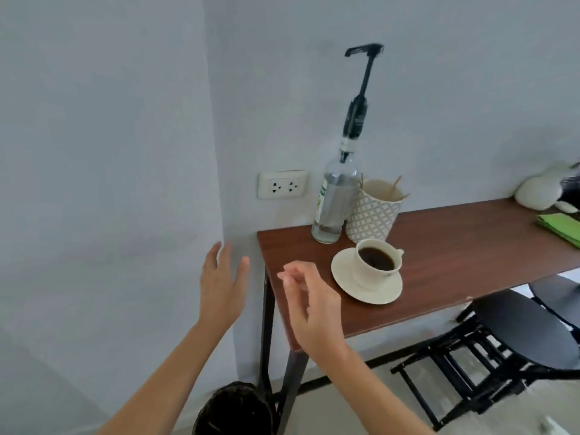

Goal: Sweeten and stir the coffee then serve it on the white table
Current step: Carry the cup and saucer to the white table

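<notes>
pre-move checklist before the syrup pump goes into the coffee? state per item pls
1. Both hands free: ok. The left hand and right hand are open and hold nothing.
2. Coffee cup upright on its saucer: ok, dark coffee inside.
3. Syrup bottle upright, with syrup left: ok, clear liquid shows.
4. Pump head raised: ok; its spout points left, not over the cup.
5. Stirrers in the patterned holder: ok, thin sticks poke out.
6. White table for serving: cannot tell, not in view.
</notes>
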{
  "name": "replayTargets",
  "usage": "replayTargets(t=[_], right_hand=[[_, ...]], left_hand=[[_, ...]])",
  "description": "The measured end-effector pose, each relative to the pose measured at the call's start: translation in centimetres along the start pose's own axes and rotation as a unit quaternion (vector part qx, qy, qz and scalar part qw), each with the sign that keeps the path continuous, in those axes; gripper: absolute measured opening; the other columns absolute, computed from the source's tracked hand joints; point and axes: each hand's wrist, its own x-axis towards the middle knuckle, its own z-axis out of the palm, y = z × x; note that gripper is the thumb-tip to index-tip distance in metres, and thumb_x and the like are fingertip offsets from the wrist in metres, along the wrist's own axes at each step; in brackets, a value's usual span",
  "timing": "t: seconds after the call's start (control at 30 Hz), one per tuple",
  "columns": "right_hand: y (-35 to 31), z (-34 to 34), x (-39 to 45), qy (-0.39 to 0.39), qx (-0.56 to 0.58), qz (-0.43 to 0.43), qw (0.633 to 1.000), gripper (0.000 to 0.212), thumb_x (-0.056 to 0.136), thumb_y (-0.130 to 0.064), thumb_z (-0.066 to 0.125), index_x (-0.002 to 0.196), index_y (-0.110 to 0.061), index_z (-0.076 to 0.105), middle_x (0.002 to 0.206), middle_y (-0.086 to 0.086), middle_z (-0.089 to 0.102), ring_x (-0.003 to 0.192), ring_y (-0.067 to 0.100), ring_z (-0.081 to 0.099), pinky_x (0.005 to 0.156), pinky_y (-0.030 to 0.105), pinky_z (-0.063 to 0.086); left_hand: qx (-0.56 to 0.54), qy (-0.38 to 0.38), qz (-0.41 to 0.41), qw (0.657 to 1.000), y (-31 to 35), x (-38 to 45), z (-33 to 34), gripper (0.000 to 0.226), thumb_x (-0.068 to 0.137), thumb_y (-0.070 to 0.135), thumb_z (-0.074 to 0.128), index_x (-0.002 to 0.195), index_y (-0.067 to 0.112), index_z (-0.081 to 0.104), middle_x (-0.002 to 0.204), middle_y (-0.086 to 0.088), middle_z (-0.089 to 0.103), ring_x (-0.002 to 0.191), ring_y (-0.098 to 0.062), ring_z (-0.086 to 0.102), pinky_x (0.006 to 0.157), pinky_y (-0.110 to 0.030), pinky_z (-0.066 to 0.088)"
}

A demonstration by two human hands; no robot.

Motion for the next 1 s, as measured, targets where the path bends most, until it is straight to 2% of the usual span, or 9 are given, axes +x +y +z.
replayTargets(t=[0.13, 0.23, 0.3, 0.4, 0.47, 0.57, 0.77, 0.9, 1.0], right_hand=[[3.8, -8.0, 0.4, 0.089, -0.047, 0.048, 0.994, 0.011, 0.099, -0.022, 0.053, 0.100, -0.015, 0.061, 0.086, -0.008, 0.069, 0.080, 0.005, 0.067, 0.066, 0.008, 0.048], [8.1, -12.7, 0.3, 0.134, -0.048, 0.166, 0.976, 0.008, 0.100, -0.018, 0.052, 0.100, -0.022, 0.059, 0.089, -0.009, 0.068, 0.078, 0.009, 0.063, 0.065, 0.015, 0.044], [11.4, -15.1, 1.1, 0.121, -0.044, 0.236, 0.963, 0.013, 0.102, -0.017, 0.048, 0.107, -0.021, 0.059, 0.098, -0.005, 0.067, 0.089, 0.015, 0.063, 0.073, 0.024, 0.045], [15.8, -17.1, 2.8, 0.011, -0.058, 0.306, 0.950, 0.028, 0.103, -0.018, 0.044, 0.128, -0.019, 0.056, 0.125, 0.006, 0.061, 0.109, 0.017, 0.057, 0.091, 0.028, 0.042], [17.5, -17.5, 3.7, -0.063, -0.050, 0.316, 0.945, 0.031, 0.103, -0.020, 0.045, 0.133, -0.022, 0.054, 0.132, 0.008, 0.060, 0.116, 0.018, 0.056, 0.097, 0.031, 0.041], [18.7, -18.1, 4.6, -0.108, -0.025, 0.307, 0.945, 0.030, 0.102, -0.020, 0.047, 0.130, -0.023, 0.057, 0.126, 0.006, 0.065, 0.117, 0.020, 0.058, 0.094, 0.029, 0.043], [19.6, -18.3, 5.4, -0.111, -0.018, 0.270, 0.956, 0.020, 0.102, -0.017, 0.048, 0.105, -0.018, 0.068, 0.088, -0.001, 0.068, 0.084, 0.012, 0.059, 0.063, 0.013, 0.040], [20.0, -17.9, 5.7, -0.101, -0.025, 0.260, 0.960, 0.022, 0.101, -0.016, 0.048, 0.093, -0.014, 0.068, 0.082, 0.007, 0.071, 0.076, 0.021, 0.061, 0.059, 0.014, 0.040], [19.9, -17.9, 5.9, -0.112, -0.037, 0.263, 0.958, 0.021, 0.102, -0.017, 0.049, 0.098, -0.016, 0.070, 0.083, 0.003, 0.070, 0.078, 0.019, 0.062, 0.061, 0.013, 0.040]], left_hand=[[0.015, -0.118, -0.001, 0.993, 5.2, -0.9, 4.1, 0.065, 0.100, 0.048, 0.042, 0.155, 0.017, 0.026, 0.159, -0.008, 0.030, 0.146, -0.024, 0.030, 0.120, -0.042, 0.025], [0.043, -0.185, 0.001, 0.982, 7.4, -2.1, 7.5, 0.081, 0.091, 0.062, 0.049, 0.157, 0.025, 0.017, 0.163, -0.003, 0.021, 0.150, -0.021, 0.023, 0.123, -0.048, 0.018], [0.061, -0.213, -0.002, 0.975, 8.6, -2.9, 9.7, 0.094, 0.085, 0.069, 0.053, 0.158, 0.029, 0.010, 0.165, -0.002, 0.015, 0.152, -0.022, 0.016, 0.124, -0.052, 0.008], [0.062, -0.215, -0.004, 0.975, 9.9, -3.6, 12.6, 0.103, 0.078, 0.073, 0.058, 0.157, 0.034, 0.004, 0.166, -0.003, 0.012, 0.153, -0.022, 0.010, 0.122, -0.055, -0.004], [0.061, -0.198, 0.008, 0.978, 10.2, -3.7, 14.0, 0.101, 0.077, 0.074, 0.057, 0.155, 0.040, 0.003, 0.166, -0.002, 0.014, 0.154, -0.020, 0.008, 0.119, -0.057, -0.010], [0.055, -0.184, 0.023, 0.981, 11.3, -3.8, 15.5, 0.091, 0.079, 0.076, 0.053, 0.152, 0.051, 0.006, 0.162, 0.004, 0.025, 0.153, -0.020, 0.011, 0.116, -0.061, -0.012], [0.056, -0.151, -0.008, 0.987, 12.6, -3.4, 17.2, 0.079, 0.076, 0.083, 0.039, 0.147, 0.055, 0.019, 0.148, 0.007, 0.045, 0.145, -0.018, 0.030, 0.117, -0.067, -0.004], [0.057, -0.148, -0.016, 0.987, 12.7, -3.2, 17.3, 0.077, 0.077, 0.083, 0.039, 0.146, 0.056, 0.021, 0.148, 0.005, 0.046, 0.144, -0.018, 0.030, 0.117, -0.066, -0.003], [0.064, -0.161, -0.023, 0.985, 12.7, -2.8, 17.1, 0.074, 0.083, 0.076, 0.045, 0.148, 0.053, 0.020, 0.155, 0.006, 0.040, 0.148, -0.019, 0.026, 0.118, -0.064, -0.003]])
